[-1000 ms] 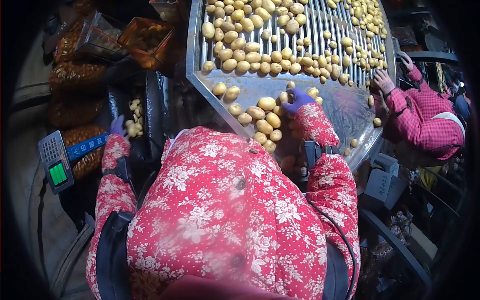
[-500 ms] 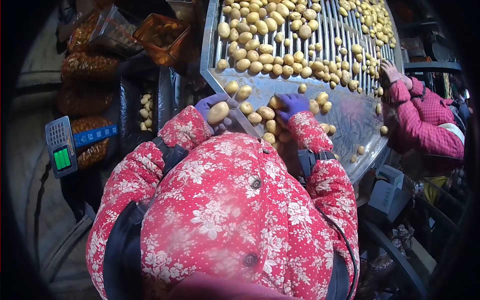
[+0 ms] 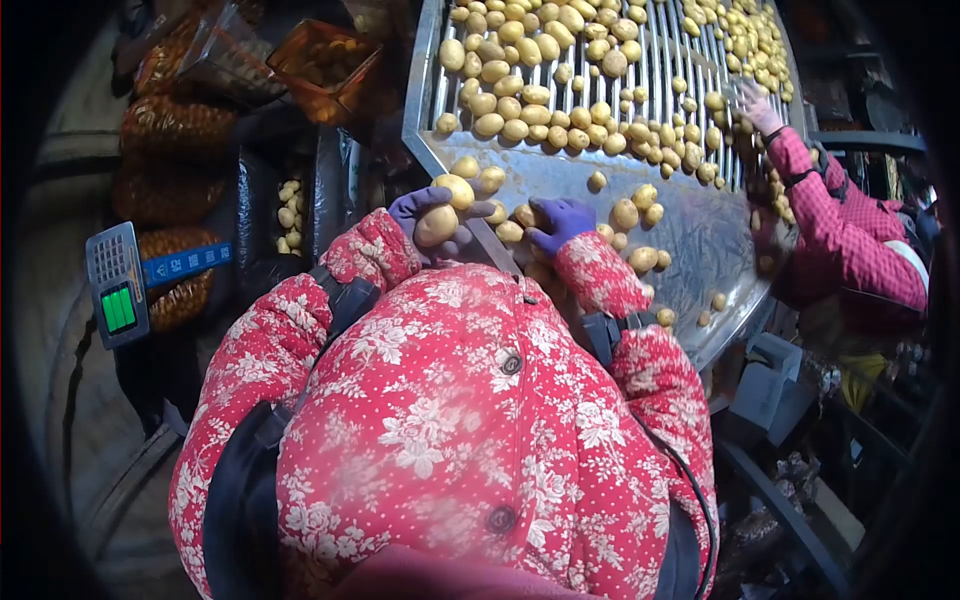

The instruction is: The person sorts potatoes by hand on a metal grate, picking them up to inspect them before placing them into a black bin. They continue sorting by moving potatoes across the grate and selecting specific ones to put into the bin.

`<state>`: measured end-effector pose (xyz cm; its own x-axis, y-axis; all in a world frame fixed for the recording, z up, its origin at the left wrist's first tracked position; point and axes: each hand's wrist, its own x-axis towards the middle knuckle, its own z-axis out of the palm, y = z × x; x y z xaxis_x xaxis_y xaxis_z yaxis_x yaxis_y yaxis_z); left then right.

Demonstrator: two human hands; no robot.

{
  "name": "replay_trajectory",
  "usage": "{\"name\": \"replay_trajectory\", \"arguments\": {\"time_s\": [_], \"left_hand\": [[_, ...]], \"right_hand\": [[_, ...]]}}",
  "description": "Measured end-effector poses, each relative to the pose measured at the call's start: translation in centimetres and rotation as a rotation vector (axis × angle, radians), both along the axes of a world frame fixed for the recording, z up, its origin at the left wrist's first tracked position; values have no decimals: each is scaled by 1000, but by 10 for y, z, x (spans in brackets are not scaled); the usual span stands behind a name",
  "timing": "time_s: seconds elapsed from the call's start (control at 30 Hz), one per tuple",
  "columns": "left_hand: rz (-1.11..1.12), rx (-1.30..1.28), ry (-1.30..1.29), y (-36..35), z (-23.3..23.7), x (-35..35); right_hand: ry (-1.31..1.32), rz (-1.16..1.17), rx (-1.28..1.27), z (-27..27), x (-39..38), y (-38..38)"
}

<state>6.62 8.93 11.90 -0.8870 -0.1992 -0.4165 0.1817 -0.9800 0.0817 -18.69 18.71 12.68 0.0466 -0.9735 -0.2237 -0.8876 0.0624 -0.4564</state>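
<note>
Nearest to us, floral jacket (image 3: 430,400): red with white flowers; both our forearms reach forward from it.
Left hand (image 3: 425,222): purple-gloved, at the table's near left edge; we hold it cupped, fingers curled about two potatoes (image 3: 436,226), one above the other.
Right hand (image 3: 562,222): purple-gloved, over the table's near part; our fingers are bent against one potato (image 3: 525,215). We cannot tell whether they grip it or only touch it.
Loose potatoes (image 3: 625,213): several lie on the table, right of our right hand.
Metal table (image 3: 700,225): smooth plate, sloped edge at left.
Scale display (image 3: 118,309): green, well to our left.
Black-lined container (image 3: 252,200): left of the table, potatoes inside.
Mesh bags (image 3: 178,132): full, beyond the display.
Slatted section (image 3: 655,55): parallel metal bars beyond the plate, crowded with potatoes.
Co-worker's hand (image 3: 760,108): light-gloved, over the slats at right; plaid sleeve (image 3: 835,235) behind it.
Orange basket (image 3: 292,62): far left, contents partly shadowed.
</note>
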Motion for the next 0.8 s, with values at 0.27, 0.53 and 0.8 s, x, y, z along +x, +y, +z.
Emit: {"name": "replay_trajectory", "arguments": {"time_s": [0.27,0.53,0.8], "left_hand": [[55,37,79,1,6,-3],[21,15,65,-1,1,0],[5,94,85,-7,-10,28]], "right_hand": [[-451,63,-117,-24,-12,8],[-1488,-476,471,65,46,-13],[-1092,-535,313,-12,38,2]]}}
